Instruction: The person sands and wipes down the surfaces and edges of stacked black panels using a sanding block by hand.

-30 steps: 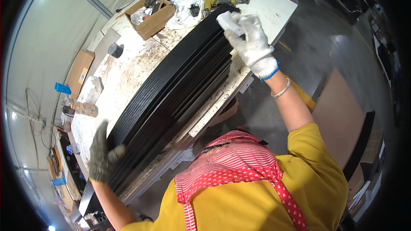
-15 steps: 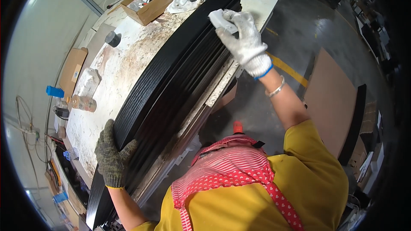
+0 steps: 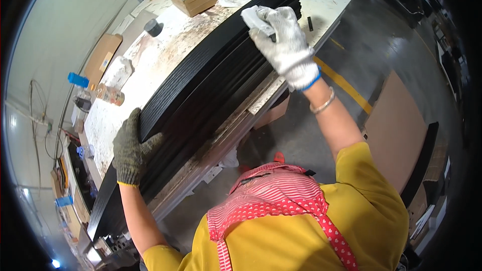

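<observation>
A stack of long black strips [image 3: 201, 65] with grooved surfaces lies slantwise along the table's near edge. My left hand [image 3: 131, 148], in a grey-green knit glove, grips the top strip toward its near end, the thumb and fingers across its edges. Near the far end, my right hand [image 3: 286, 42], in a white knit glove with a blue cuff, pinches a folded white cloth [image 3: 257, 19] over the upper strips. The palm side of that glove hides part of the cloth, and whether the cloth presses on the strip I cannot tell.
The stained white table [image 3: 175, 40] bears a cardboard box [image 3: 198, 0], a dark round lump [image 3: 153, 27], a plastic bottle [image 3: 109, 94] and several tools at the back. Right of the table, a large brown panel [image 3: 396, 125] leans above the grey floor [image 3: 361, 45].
The whole view has shifted, with the table now farther right. Along the strips, my right hand has slid the cloth slightly away from the far end. My left hand keeps its grip.
</observation>
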Available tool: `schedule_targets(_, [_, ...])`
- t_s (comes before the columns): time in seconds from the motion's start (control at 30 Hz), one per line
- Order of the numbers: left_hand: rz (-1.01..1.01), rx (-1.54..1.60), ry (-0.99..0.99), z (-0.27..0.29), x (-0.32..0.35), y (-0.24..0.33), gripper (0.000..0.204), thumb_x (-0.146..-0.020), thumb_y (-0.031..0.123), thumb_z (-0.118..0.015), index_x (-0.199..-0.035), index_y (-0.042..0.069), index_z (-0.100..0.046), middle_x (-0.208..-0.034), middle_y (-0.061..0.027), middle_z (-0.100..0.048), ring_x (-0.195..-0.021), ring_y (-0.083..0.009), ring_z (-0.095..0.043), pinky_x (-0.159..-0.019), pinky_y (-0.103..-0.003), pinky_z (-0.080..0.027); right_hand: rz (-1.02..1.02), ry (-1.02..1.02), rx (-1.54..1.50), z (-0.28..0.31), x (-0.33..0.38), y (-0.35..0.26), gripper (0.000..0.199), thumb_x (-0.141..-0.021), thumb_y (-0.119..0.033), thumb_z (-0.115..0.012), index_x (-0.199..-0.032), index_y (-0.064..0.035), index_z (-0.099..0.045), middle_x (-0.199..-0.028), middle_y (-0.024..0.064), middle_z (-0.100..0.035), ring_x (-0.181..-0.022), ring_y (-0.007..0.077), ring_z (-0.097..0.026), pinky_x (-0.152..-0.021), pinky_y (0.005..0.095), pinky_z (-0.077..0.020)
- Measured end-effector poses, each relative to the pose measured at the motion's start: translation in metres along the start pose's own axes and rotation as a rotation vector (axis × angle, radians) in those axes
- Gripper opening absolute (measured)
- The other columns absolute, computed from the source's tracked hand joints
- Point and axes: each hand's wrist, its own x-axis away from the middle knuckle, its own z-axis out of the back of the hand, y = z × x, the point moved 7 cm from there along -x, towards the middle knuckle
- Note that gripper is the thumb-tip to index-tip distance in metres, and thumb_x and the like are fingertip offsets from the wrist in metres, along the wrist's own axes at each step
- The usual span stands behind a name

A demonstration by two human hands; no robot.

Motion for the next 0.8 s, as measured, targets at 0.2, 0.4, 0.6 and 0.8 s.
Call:
schedule_targets(0.2, [0.044,0.048,-0.054,-0.001,0.002,-0.003,0.082,-0.078,0.044,-0.080,-0.144,0.005,-0.049,-0.131,-0.0225,-0.061,-0.120,-0.0380,-0.060,-0.104,-0.045,-0.047,0.323,-0.125,-0.036,-0.043,0.045,-0.129,0.030,-0.089,-0.023,-0.062,-0.115,-0.0091,-0.061,-0.099,0.0170,-0.060,-0.082,0.0311,-0.064,-0.071,0.0428,-0.0575])
schedule_targets(0.4, [-0.074,0.042,0.042,0.027,0.082,-0.108,0.100,-0.071,0.047,-0.085,-0.150,0.006,-0.040,-0.137,-0.0261,-0.056,-0.128,-0.0425,-0.053,-0.108,-0.047,-0.044,0.048,-0.047,-0.243,-0.040,0.034,-0.121,0.023,-0.089,-0.019,-0.062,-0.109,-0.0087,-0.064,-0.102,0.0110,-0.065,-0.089,0.0311,-0.063,-0.083,0.0397,-0.0549])
schedule_targets(0.6, [0.243,0.056,0.021,0.044,0.202,-0.256,0.093,-0.061,0.027,-0.090,-0.143,0.008,-0.051,-0.133,-0.0183,-0.061,-0.119,-0.0371,-0.058,-0.106,-0.045,-0.043,-0.314,-0.109,-0.314,-0.086,0.073,-0.163,0.017,-0.087,-0.016,-0.062,-0.101,-0.0072,-0.062,-0.092,0.0139,-0.062,-0.081,0.0331,-0.063,-0.069,0.0412,-0.0579])
schedule_targets(0.8, [0.173,-0.042,0.082,0.034,0.196,-0.259,0.085,-0.063,0.026,-0.089,-0.139,0.007,-0.055,-0.125,-0.0190,-0.063,-0.116,-0.0384,-0.058,-0.103,-0.046,-0.044,0.164,-0.357,-0.387,-0.123,0.108,-0.362,0.022,-0.086,-0.012,-0.060,-0.108,-0.0098,-0.064,-0.093,0.0089,-0.061,-0.084,0.0254,-0.063,-0.071,0.0352,-0.0567])
